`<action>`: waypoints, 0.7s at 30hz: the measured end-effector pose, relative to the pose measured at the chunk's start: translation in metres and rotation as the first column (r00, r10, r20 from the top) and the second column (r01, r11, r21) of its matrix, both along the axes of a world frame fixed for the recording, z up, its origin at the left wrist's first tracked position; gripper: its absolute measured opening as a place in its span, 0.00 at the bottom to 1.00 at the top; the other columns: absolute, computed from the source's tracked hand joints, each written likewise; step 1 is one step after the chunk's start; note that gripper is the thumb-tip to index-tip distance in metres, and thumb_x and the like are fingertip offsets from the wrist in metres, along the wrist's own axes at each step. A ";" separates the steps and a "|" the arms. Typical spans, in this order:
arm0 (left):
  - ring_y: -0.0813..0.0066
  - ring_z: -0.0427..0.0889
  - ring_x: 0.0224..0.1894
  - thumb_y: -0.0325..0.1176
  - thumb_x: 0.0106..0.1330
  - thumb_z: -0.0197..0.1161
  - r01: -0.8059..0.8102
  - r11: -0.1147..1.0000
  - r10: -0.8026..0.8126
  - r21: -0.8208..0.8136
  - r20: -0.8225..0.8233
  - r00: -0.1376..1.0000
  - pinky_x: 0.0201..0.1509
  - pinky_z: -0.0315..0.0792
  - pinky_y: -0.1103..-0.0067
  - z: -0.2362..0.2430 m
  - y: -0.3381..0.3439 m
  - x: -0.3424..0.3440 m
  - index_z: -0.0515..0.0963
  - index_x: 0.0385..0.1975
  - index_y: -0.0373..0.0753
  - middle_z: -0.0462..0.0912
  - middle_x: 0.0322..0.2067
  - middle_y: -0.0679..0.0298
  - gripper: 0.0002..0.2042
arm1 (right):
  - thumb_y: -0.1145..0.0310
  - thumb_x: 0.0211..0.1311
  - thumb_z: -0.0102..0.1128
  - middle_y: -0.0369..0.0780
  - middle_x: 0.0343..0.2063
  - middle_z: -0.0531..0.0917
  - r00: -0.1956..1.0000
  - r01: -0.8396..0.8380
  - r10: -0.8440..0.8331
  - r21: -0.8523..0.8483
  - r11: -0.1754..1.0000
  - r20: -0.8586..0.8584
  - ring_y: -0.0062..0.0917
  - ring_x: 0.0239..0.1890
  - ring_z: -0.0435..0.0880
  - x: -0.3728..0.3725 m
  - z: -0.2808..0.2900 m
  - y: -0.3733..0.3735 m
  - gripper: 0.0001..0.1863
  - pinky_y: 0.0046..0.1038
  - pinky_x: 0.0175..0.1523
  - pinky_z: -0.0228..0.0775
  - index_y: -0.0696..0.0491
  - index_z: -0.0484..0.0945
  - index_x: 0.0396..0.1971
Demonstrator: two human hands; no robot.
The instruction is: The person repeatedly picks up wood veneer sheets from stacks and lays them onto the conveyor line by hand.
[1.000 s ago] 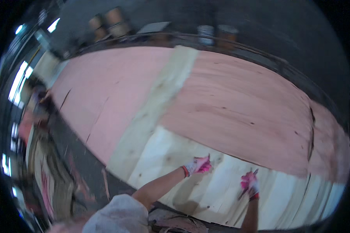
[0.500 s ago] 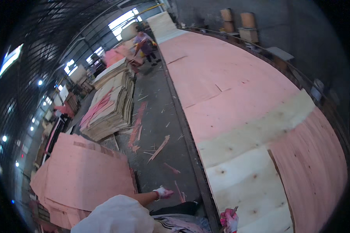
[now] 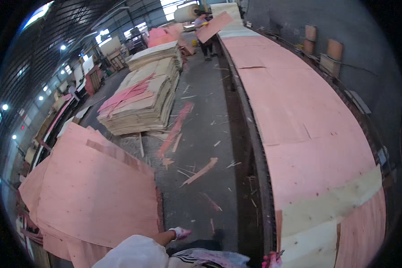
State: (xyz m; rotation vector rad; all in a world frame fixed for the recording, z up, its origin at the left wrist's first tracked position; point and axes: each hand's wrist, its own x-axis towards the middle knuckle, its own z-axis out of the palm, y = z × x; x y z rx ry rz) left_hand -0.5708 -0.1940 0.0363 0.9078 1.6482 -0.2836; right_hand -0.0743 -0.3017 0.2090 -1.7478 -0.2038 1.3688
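Note:
My left hand (image 3: 181, 233), in a pink-stained white glove, hangs over the floor beside a stack of pink sheets (image 3: 89, 187), its fingers loosely open with nothing visible in them. At the lower edge my right hand (image 3: 271, 260), also gloved, grips a thin dark tool at the edge of the long table. Along that table lie pink sheets (image 3: 308, 107), crossed near me by a pale veneer strip (image 3: 326, 198) and a whiter veneer sheet (image 3: 308, 245).
A tall pile of pale veneer (image 3: 138, 111) with pink scraps on top stands left of the aisle (image 3: 196, 143), which is littered with splinters. At the far end a co-worker (image 3: 204, 40) carries a pink sheet (image 3: 212, 27). Wooden cylinders (image 3: 335, 48) stand along the right wall.
My view has swung from across the table to along the aisle. My left hand has left the veneer for the table's side. The co-worker now holds a pink sheet raised.

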 end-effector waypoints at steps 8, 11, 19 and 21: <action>0.76 0.77 0.37 0.49 0.60 0.58 -0.603 0.779 0.505 0.173 0.399 0.766 0.40 0.72 0.79 0.047 0.175 -0.009 0.76 0.43 0.39 0.80 0.37 0.64 0.20 | 0.64 0.59 0.54 0.40 0.23 0.81 0.925 -0.363 0.349 0.082 0.928 0.149 0.22 0.11 0.75 -0.089 -0.050 0.202 0.11 0.22 0.14 0.65 0.51 0.72 0.39; 0.74 0.77 0.42 0.48 0.62 0.56 -0.681 0.731 0.560 0.031 0.542 0.626 0.44 0.71 0.79 0.054 0.237 -0.006 0.71 0.51 0.40 0.79 0.43 0.61 0.23 | 0.65 0.58 0.54 0.40 0.23 0.81 0.894 -0.443 0.429 0.111 0.889 0.130 0.22 0.12 0.76 -0.119 -0.049 0.273 0.11 0.22 0.14 0.66 0.52 0.73 0.39; 0.70 0.70 0.54 0.46 0.68 0.45 -0.810 0.558 0.670 -0.179 0.673 0.312 0.56 0.65 0.72 0.072 0.411 -0.107 0.63 0.56 0.36 0.71 0.54 0.56 0.23 | 0.61 0.59 0.55 0.39 0.22 0.80 0.875 -0.475 0.458 0.093 0.875 0.157 0.21 0.12 0.75 -0.164 -0.072 0.508 0.10 0.24 0.14 0.65 0.50 0.73 0.36; 0.68 0.75 0.46 0.45 0.69 0.44 -0.965 0.207 0.778 -0.163 0.625 0.061 0.56 0.65 0.73 0.050 0.428 -0.152 0.68 0.50 0.35 0.77 0.46 0.57 0.20 | 0.62 0.59 0.55 0.38 0.21 0.79 0.882 -0.465 0.452 0.092 0.880 0.136 0.21 0.11 0.74 -0.183 -0.074 0.582 0.09 0.24 0.14 0.65 0.50 0.73 0.36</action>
